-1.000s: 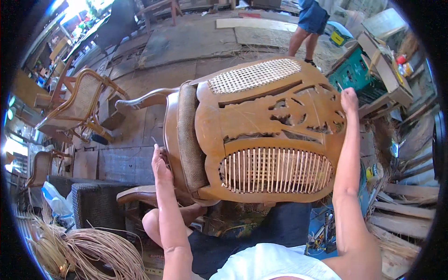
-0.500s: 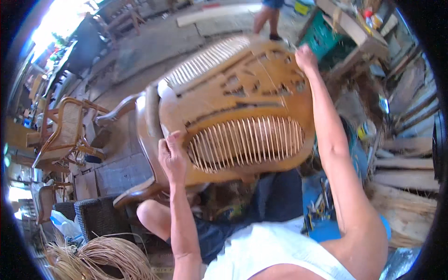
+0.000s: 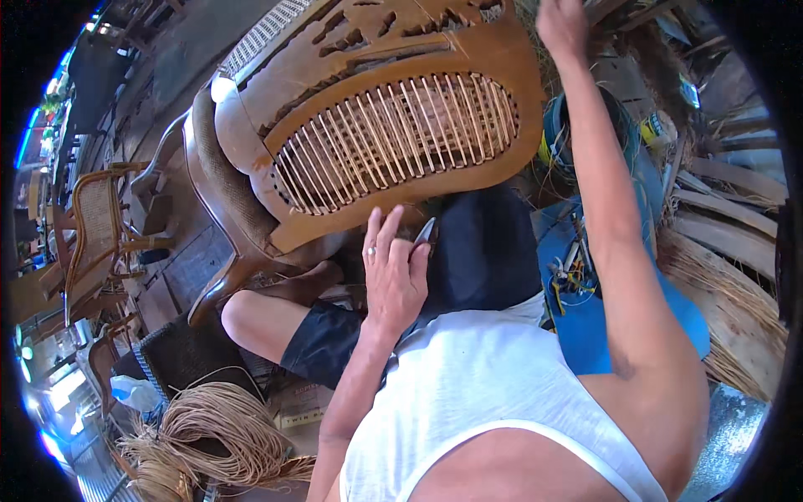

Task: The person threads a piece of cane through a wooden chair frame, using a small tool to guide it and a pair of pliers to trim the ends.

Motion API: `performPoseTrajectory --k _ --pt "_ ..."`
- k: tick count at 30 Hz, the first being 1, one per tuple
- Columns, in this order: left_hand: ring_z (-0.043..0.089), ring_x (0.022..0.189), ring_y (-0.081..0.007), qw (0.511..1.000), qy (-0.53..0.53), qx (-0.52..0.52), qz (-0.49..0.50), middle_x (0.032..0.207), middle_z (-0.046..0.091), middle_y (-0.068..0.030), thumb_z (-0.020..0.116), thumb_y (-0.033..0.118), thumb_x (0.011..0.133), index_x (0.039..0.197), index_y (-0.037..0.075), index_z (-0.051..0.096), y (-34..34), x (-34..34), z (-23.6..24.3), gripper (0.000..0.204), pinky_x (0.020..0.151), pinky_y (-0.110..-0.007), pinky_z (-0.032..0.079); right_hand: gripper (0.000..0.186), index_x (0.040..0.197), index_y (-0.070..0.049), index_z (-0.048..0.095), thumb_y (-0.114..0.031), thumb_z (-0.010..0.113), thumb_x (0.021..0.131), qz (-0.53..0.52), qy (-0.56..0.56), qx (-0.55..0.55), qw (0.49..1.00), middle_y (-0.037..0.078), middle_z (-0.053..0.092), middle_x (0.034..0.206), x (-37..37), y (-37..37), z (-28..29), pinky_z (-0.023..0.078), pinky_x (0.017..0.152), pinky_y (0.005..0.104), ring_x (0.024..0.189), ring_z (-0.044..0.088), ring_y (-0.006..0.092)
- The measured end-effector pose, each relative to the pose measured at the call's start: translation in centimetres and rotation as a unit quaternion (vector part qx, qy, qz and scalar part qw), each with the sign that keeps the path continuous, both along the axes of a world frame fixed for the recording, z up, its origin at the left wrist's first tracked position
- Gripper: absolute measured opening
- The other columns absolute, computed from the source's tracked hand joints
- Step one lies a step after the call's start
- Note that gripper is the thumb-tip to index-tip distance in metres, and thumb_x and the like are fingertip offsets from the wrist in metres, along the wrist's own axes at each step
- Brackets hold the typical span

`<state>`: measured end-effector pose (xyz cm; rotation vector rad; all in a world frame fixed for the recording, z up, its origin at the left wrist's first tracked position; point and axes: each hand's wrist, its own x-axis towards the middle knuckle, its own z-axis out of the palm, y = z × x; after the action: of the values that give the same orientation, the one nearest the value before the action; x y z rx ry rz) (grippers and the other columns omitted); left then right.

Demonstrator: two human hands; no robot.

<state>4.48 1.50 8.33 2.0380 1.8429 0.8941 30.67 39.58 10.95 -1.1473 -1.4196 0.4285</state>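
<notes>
Wooden chair [image 3: 368,125] lay tipped across my lap, stiff and probably heavy. My left hand [image 3: 393,272] pinched a small blade [image 3: 424,232] below the fragile cane strands [image 3: 393,138]; my right hand [image 3: 562,25] gripped the solid frame up top, the safest hold.

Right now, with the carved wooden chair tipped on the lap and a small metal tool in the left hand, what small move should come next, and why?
Probably bring the left hand with its small metal tool up to the lower edge of the oval cane panel. The carved wooden chair lies tilted across the lap, the right hand grips its top edge, and the panel shows only one set of parallel strands, so the weave looks unfinished.
</notes>
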Motion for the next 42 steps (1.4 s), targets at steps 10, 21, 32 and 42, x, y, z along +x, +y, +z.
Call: performPoseTrajectory --k 10,21,32,42 --pt "0.063 0.064 -0.0149 0.924 -0.281 -0.261 0.019 0.070 0.063 -0.0103 0.059 0.010 0.100 0.094 0.000 0.063 -4.8 -1.3 -0.5 0.012 0.061 -0.030 0.049 0.017 0.103 -0.003 0.063 -0.019 0.063 0.099 -0.058 -0.047 -0.212 0.974 -0.002 0.060 0.089 7.2 -18.9 -2.4 0.045 0.080 0.0249 0.085 0.052 0.0075" --pt "0.051 0.062 -0.0028 0.846 -0.501 -0.163 0.081 0.075 0.061 -0.0001 0.057 0.019 0.103 0.104 0.001 0.056 1.0 -1.1 3.0 0.018 0.054 -0.021 0.044 0.006 0.089 -0.003 0.064 -0.005 0.068 0.090 0.257 -0.005 -0.280 0.925 0.002 0.055 0.081 -9.3 -32.0 -0.2 0.042 0.063 0.0253 0.069 0.051 0.0093" --pt "0.050 0.055 -0.0031 0.775 -0.564 -0.243 0.149 0.068 0.057 0.0041 0.070 0.019 0.096 0.094 0.004 0.064 -4.0 -2.2 -0.3 0.016 0.049 -0.020 0.039 0.009 0.092 0.000 0.065 -0.007 0.070 0.089 0.423 -0.118 -0.319 0.840 0.009 0.057 0.083 -11.0 -33.6 -1.0 0.047 0.065 0.0324 0.073 0.059 0.0204" --pt "0.046 0.052 -0.0026 0.800 -0.510 -0.110 0.296 0.070 0.060 0.0005 0.064 0.022 0.100 0.094 0.003 0.064 -4.7 -8.6 0.1 0.020 0.045 -0.019 0.034 0.019 0.103 -0.002 0.068 -0.009 0.071 0.086 0.296 -0.301 -0.177 0.889 0.013 0.063 0.097 -7.4 -27.6 3.5 0.052 0.082 0.0364 0.094 0.065 0.0289"
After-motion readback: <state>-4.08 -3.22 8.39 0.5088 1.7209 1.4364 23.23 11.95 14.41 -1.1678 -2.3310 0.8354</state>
